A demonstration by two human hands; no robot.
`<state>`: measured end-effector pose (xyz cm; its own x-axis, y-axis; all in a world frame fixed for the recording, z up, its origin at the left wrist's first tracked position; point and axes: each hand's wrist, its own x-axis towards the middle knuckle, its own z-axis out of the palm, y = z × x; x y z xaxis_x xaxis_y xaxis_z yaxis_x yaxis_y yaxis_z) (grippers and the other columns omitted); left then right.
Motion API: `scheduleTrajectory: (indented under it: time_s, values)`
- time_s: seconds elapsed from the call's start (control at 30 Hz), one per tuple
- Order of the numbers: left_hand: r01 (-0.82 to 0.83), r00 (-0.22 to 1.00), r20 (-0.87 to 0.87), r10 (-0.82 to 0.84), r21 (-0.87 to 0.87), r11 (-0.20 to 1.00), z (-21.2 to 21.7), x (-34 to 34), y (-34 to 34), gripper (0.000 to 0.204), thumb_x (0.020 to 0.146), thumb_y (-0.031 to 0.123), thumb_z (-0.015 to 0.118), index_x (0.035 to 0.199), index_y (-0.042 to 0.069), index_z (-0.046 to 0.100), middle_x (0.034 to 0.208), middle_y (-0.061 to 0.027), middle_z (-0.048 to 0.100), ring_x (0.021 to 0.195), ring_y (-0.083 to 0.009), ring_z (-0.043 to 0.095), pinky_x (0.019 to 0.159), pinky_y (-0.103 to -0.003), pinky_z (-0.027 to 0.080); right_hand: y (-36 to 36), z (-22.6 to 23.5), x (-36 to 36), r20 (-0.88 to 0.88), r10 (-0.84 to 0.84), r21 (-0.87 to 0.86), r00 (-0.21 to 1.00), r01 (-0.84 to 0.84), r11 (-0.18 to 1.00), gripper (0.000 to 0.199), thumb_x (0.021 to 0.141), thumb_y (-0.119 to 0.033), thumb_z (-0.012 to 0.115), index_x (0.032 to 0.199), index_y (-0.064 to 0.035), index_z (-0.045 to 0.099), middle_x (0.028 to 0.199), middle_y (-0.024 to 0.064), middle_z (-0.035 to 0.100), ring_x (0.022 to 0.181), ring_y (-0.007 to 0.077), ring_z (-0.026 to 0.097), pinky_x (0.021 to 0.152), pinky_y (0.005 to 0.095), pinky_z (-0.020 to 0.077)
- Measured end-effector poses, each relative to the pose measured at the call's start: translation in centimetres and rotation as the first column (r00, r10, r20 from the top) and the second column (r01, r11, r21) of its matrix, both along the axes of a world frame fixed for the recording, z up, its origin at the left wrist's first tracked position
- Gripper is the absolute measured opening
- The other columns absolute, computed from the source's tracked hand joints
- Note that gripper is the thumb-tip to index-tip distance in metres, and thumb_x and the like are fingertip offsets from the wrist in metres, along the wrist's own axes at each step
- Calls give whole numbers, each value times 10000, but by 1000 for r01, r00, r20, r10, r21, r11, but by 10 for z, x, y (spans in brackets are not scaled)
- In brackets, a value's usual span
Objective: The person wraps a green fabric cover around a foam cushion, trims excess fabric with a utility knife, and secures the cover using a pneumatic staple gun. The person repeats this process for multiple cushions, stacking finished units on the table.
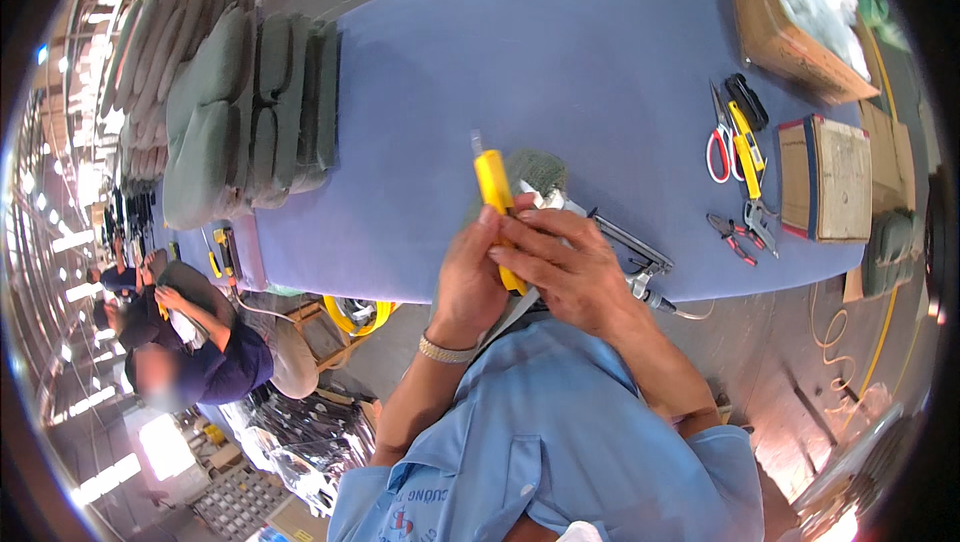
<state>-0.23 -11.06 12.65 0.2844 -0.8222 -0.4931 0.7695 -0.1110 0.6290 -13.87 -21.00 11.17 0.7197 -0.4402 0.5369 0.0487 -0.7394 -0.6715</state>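
A yellow utility knife (pixel 493 182) is held in front of my chest, its blade end pointing away from me. My left hand (pixel 466 277) is closed around the lower handle, thumb along its side. The fingers of my right hand (pixel 572 267) press on the same handle from the right, so both hands are on it. Just beyond my right fingers, a small dark green fabric piece (pixel 538 168) with white material at its edge lies on the blue-covered table (pixel 480 52). A nail or staple gun (pixel 635 247) rests at the near table edge beside my right hand, partly hidden.
Dark green cushions (pixel 215 132) are stacked at the left. On the right lie red-handled scissors (pixel 719 150), another yellow cutter (pixel 746 147), pliers (pixel 735 238) and a cardboard box (pixel 825 180). A carton (pixel 790 52) of white stuffing stands far right. Another person (pixel 215 352) works at the left.
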Motion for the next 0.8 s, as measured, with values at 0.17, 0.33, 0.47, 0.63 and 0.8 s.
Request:
scheduleTrajectory:
  time_s: [0.17,0.33,0.47,0.63,0.8]
  values:
    - [-171,912,398,103,140,975,3,29,21,285,1036,172,654,1233,-22,584,1005,-98,717,775,-144,695,703,-279,580,8,-17,-4,-5,-107,236,994,105,966,441,778,34,802,1187,-117,735,1250,52,710,1049,243,689,900,361,585]
    - [-104,378,842,-384,451,886,33,32,17,313,984,212,736,1197,-4,659,917,-112,760,629,-179,702,577,-273,530,6,-67,10,-161,-388,495,907,415,764,303,843,-38,818,1110,-69,680,946,80,656,693,185,668,610,319,559]
    - [-3,-121,850,-513,516,857,49,24,6,392,986,261,693,1331,77,666,995,-181,755,739,-363,723,632,-411,559,2,-77,21,-142,-411,528,900,420,738,197,878,-8,783,1032,-42,666,872,74,625,683,183,638,604,293,530]
    - [22,-378,750,-543,593,805,40,12,-1,411,991,248,664,1377,106,647,982,-164,756,786,-361,726,662,-444,562,8,-93,20,-108,-406,542,908,396,741,142,915,-23,742,1012,-31,639,923,112,642,749,237,698,648,342,569]
    - [-5,-412,645,-644,705,709,39,1,-3,445,998,240,634,1430,136,608,946,-144,730,775,-355,714,655,-462,551,12,-103,24,-64,-406,635,912,351,689,119,928,-27,727,983,-26,622,935,124,640,773,256,703,679,345,586]
